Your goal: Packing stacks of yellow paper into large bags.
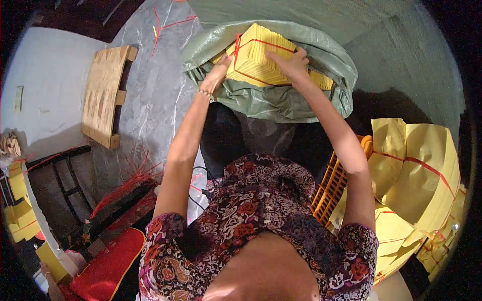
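A bundle of yellow paper [263, 57], a thick stack tied with red string, sits tilted in the mouth of a large green woven sack [281, 108]. My left hand [219, 71] grips the bundle's left side, thumb along the edge. On its right side my right hand [292, 64] presses with bent fingers near the red tie. More yellow paper [321, 80] shows inside the sack to the right, partly under the bundle. What lies deeper in the sack is hidden.
Yellow paper bundles [419, 170] with red ties pile up at the right, beside an orange plastic crate [331, 188]. A wooden pallet [104, 95] leans on the left wall. Red strings [125, 183] lie near a black metal frame [75, 185] and a red cloth [108, 263].
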`<state>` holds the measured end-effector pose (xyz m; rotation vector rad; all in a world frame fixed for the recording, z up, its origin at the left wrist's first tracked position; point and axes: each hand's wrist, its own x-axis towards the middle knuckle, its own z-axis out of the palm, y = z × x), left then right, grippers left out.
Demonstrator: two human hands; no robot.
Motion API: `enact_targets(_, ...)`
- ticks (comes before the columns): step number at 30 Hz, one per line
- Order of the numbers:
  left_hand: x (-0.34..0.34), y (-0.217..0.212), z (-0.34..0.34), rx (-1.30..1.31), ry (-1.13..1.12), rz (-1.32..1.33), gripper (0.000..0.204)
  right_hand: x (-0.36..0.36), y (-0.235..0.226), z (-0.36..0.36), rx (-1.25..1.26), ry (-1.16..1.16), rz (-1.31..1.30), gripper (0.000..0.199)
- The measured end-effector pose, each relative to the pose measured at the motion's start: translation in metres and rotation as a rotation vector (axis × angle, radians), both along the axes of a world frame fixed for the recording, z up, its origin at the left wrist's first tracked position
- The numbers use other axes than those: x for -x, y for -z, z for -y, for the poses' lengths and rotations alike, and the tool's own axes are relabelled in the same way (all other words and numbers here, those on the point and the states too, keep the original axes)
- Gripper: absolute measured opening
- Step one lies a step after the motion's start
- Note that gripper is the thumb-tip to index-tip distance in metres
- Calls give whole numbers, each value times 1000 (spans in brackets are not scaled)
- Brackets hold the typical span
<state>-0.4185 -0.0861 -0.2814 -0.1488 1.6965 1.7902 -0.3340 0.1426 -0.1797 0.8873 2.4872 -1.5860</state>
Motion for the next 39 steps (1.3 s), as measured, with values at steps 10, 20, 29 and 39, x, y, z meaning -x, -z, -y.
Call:
enact_targets(10, -10, 39, 17, 494, -205, -708, 31, -14, 37, 24, -28, -25, -120, 91)
enact_targets(20, -15, -41, -12, 23, -74, -68, 44, -24, 45, 46, 58, -3, -328, 87)
enact_targets(29, 30, 26, 30, 761, -159, -375, 73, 16, 37, 65, 18, 13, -350, 85)
enact_targets(39, 0, -56, -20, -210, -186, 184, 64, 21, 33, 43, -46, -81, -280, 82)
